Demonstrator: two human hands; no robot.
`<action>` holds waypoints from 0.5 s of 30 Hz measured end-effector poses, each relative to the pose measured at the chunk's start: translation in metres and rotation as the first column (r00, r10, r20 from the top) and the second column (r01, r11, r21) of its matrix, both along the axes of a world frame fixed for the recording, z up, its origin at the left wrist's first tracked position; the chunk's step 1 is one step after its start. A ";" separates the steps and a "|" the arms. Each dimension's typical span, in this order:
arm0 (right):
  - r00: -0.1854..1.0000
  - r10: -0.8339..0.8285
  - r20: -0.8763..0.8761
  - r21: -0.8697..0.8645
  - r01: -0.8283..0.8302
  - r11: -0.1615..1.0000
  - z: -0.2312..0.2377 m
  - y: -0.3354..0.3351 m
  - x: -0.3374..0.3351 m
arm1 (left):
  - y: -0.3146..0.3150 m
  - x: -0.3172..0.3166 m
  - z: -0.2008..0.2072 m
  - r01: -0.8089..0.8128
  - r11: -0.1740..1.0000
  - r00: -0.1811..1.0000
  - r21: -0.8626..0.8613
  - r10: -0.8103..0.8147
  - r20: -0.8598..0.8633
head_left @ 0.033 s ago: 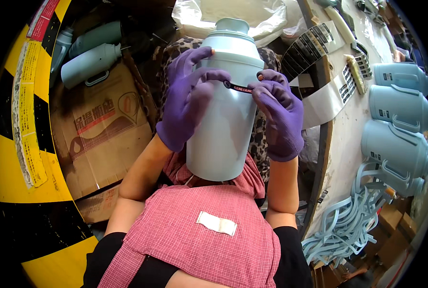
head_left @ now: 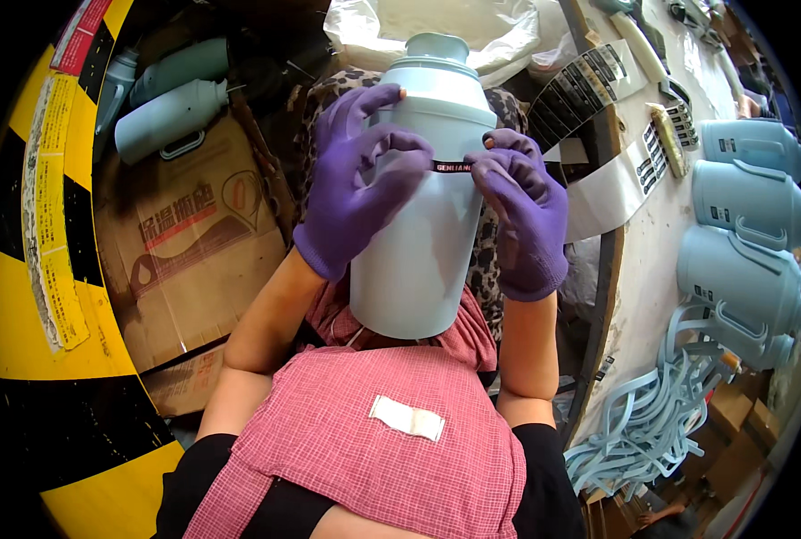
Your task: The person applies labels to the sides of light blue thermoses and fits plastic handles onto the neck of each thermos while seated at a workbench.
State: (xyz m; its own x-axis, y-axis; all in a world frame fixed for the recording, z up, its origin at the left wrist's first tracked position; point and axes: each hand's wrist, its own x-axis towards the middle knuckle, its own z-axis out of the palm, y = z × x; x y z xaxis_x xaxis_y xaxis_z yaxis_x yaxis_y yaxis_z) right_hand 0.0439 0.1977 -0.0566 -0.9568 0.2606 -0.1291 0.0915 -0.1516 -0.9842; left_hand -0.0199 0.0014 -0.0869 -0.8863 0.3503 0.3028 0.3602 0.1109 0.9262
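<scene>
A pale blue thermos body [head_left: 409, 260] without a handle stands in my lap, leaning slightly, its narrow neck pointing away from me. Both my hands wear purple gloves with fingertips peeking out. A small black strip label [head_left: 452, 167] with light print is stretched level across the upper front of the thermos. Thumb and forefinger of my left hand [head_left: 354, 184] pinch its left end. My right hand [head_left: 524, 216] grips the right end between thumb and forefinger. Whether the label's back touches the thermos, I cannot tell.
On the workbench [head_left: 629, 260] at right lie label sheets [head_left: 580, 85], several finished blue jugs [head_left: 746, 274] and a heap of loose blue handles [head_left: 643, 422]. A cardboard box [head_left: 194, 242] with more thermoses [head_left: 171, 117] is at left, beside a yellow-black striped post [head_left: 68, 386].
My left thumb and forefinger have closed on the label's left end, which was loose and curled before. The label is now straighter and level. My right hand has hardly moved.
</scene>
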 end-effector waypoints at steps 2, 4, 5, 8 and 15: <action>0.999 -0.050 -0.011 0.027 0.050 0.998 -0.006 -0.004 -0.003 | 0.001 -0.003 0.003 -0.039 0.985 0.999 -0.171 0.033 -0.040; 0.995 -0.091 -0.036 0.074 0.094 0.993 -0.012 -0.009 -0.007 | 0.004 -0.008 0.004 -0.156 0.955 0.978 -0.251 0.114 -0.175; 0.995 -0.097 -0.037 0.089 0.100 0.991 -0.014 -0.010 -0.009 | 0.006 -0.012 0.005 -0.215 0.928 0.958 -0.304 0.139 -0.252; 0.992 -0.122 -0.037 0.122 0.125 0.985 -0.019 -0.014 -0.015 | 0.009 -0.018 0.006 -0.358 0.860 0.877 -0.363 0.176 -0.448; 0.984 -0.126 -0.125 0.426 0.168 0.889 -0.027 -0.015 -0.019 | 0.013 -0.022 0.002 -0.522 0.702 0.775 -0.484 0.153 -0.614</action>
